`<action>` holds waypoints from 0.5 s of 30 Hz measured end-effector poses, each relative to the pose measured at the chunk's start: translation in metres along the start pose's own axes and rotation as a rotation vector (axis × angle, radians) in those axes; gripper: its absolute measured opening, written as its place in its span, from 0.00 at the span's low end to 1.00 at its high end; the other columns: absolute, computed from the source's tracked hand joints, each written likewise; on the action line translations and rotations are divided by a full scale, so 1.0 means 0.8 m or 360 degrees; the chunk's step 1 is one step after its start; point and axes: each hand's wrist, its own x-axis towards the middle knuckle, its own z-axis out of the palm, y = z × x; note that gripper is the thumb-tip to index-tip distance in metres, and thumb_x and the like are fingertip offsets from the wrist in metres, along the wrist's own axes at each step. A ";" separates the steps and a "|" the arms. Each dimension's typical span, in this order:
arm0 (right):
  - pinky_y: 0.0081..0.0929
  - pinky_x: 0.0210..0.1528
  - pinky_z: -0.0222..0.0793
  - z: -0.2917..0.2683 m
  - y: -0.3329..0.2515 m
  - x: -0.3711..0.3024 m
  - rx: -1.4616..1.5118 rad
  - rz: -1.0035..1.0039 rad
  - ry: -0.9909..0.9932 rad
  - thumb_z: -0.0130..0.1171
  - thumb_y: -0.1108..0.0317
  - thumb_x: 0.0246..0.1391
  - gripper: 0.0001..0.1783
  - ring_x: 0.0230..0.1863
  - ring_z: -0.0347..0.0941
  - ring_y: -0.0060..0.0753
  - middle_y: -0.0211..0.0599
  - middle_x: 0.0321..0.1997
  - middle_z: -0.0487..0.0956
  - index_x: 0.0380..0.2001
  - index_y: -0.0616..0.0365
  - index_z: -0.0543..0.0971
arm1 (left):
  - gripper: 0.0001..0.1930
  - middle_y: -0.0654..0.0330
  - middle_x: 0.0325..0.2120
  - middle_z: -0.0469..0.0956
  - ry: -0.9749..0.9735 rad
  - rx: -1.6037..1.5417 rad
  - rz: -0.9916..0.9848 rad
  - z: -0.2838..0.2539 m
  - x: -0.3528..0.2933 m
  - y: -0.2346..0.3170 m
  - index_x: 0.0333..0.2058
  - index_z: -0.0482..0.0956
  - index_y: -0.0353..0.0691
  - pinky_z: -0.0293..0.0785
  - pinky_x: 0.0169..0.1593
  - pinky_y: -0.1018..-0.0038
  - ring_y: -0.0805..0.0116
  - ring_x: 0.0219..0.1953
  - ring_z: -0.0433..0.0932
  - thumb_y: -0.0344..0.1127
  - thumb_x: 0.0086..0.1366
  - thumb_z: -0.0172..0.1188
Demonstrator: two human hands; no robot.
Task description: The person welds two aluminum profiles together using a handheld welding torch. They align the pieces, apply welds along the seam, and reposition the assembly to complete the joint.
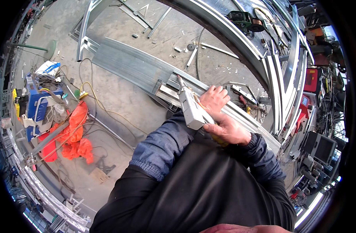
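Observation:
My right hand (232, 130) is wrapped round a welding gun (191, 110), which has a white boxy body and a narrow pointed nozzle. The nozzle points away and to the left, and its tip is over the long grey metal profiles (135, 64). Beyond the gun body, my left hand (215, 98) rests on a metal profile with its fingers curled over it. The gun hides part of that hand and wrist. The profiles run from far left to near right in front of me. Whether the tip touches metal, I cannot tell.
On the left stand a blue machine (38, 110) and a crumpled orange cloth (77, 132), with cables trailing on the floor. A curved dark beam (232, 37) arches across the far right. White metal profiles (277, 93), red machines (312, 79) and a monitor (319, 146) are at right.

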 end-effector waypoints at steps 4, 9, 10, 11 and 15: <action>0.40 0.72 0.71 0.012 0.010 0.002 -0.0065 -0.0024 0.0062 0.67 0.56 0.73 0.36 0.69 0.79 0.51 0.59 0.66 0.83 0.76 0.63 0.72 | 0.24 0.59 0.50 0.77 -0.0127 0.0012 -0.0003 -0.007 0.001 0.001 0.52 0.83 0.46 0.68 0.60 0.59 0.59 0.58 0.73 0.54 0.62 0.68; 0.40 0.72 0.71 0.015 -0.005 0.001 0.0009 0.0152 0.0047 0.67 0.56 0.73 0.36 0.70 0.79 0.52 0.59 0.66 0.83 0.76 0.62 0.72 | 0.36 0.59 0.49 0.76 -0.0034 0.0084 -0.0011 0.001 0.000 0.001 0.50 0.82 0.45 0.68 0.61 0.60 0.58 0.57 0.72 0.65 0.52 0.78; 0.40 0.72 0.71 0.016 -0.003 0.001 0.0009 0.0146 0.0051 0.67 0.56 0.73 0.36 0.70 0.79 0.52 0.59 0.66 0.83 0.75 0.62 0.73 | 0.36 0.59 0.48 0.76 -0.0038 0.0095 -0.0011 0.001 0.000 0.001 0.50 0.82 0.45 0.68 0.60 0.60 0.58 0.57 0.72 0.65 0.52 0.78; 0.40 0.72 0.71 0.017 -0.001 0.002 0.0010 0.0135 0.0055 0.67 0.56 0.73 0.36 0.70 0.79 0.52 0.59 0.66 0.83 0.75 0.62 0.73 | 0.36 0.60 0.48 0.76 -0.0041 0.0106 -0.0011 0.002 0.000 0.001 0.50 0.82 0.45 0.68 0.60 0.60 0.59 0.56 0.72 0.65 0.52 0.78; 0.40 0.72 0.71 0.021 0.016 0.004 0.0009 0.0042 0.0090 0.68 0.56 0.73 0.35 0.70 0.79 0.51 0.58 0.65 0.84 0.75 0.62 0.73 | 0.37 0.60 0.48 0.76 -0.0056 0.0082 -0.0014 0.004 0.000 0.001 0.50 0.82 0.45 0.68 0.59 0.60 0.59 0.56 0.72 0.66 0.52 0.78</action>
